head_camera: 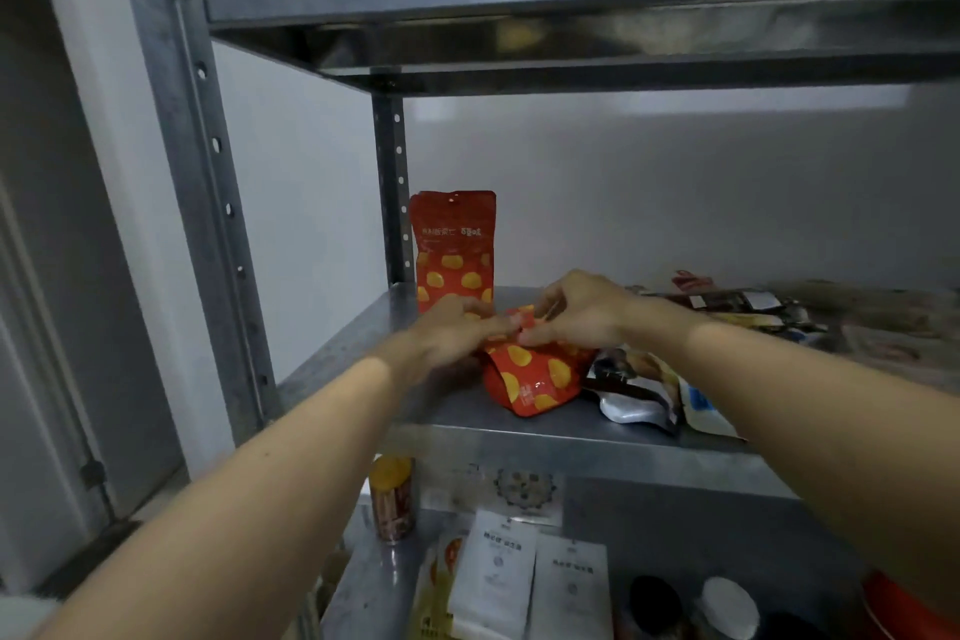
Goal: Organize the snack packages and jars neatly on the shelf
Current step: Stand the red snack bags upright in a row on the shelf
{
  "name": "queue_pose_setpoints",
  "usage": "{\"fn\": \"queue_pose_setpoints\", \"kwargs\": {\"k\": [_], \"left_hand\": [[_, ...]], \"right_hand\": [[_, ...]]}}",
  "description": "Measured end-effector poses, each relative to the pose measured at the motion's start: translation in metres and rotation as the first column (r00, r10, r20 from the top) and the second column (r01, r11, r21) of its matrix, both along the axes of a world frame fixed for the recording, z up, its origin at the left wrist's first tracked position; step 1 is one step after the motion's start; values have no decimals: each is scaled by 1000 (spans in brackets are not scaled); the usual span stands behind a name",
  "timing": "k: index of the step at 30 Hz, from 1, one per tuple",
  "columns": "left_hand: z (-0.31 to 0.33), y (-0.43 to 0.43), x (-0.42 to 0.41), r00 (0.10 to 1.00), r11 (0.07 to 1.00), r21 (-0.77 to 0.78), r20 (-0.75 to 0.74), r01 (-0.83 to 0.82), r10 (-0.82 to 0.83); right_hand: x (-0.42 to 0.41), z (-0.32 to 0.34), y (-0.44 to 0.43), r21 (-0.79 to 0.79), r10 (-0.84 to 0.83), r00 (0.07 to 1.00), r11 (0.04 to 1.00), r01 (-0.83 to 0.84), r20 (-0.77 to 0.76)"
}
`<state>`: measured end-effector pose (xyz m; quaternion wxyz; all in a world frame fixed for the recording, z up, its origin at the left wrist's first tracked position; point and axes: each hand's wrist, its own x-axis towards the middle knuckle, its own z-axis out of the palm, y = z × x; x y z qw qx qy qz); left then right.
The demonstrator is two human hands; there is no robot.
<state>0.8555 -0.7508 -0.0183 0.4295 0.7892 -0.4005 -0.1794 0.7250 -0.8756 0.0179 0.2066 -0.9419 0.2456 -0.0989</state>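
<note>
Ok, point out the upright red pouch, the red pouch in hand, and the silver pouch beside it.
upright red pouch (453,250): head view, middle of its front face.
held red pouch (530,379): head view, bulging lower body.
silver pouch (629,410): head view, shiny bottom end.

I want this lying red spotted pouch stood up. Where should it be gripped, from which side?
The flat top end of the lying red yellow-spotted pouch, from above, where the left hand and right hand meet it. Its bulging bottom faces the front of the grey metal shelf, so lifting the top should swing it upright.
</note>
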Motion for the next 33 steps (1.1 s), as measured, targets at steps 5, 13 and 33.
{"fn": "queue_pose_setpoints", "kwargs": {"k": [5, 13, 33], "left_hand": [[-8, -2, -21, 997, 997, 68, -70, 48, -43], [-9, 31, -19, 986, 996, -70, -163, -55, 43], [-28, 60, -6, 918, 845, -447, -378, -294, 119]], "right_hand": [[-29, -16, 1, -22, 49, 999, 999, -49, -18], [-62, -32, -12, -3, -71, 997, 997, 71, -10], [-19, -30, 51, 421, -181, 897, 907, -6, 404]]}}
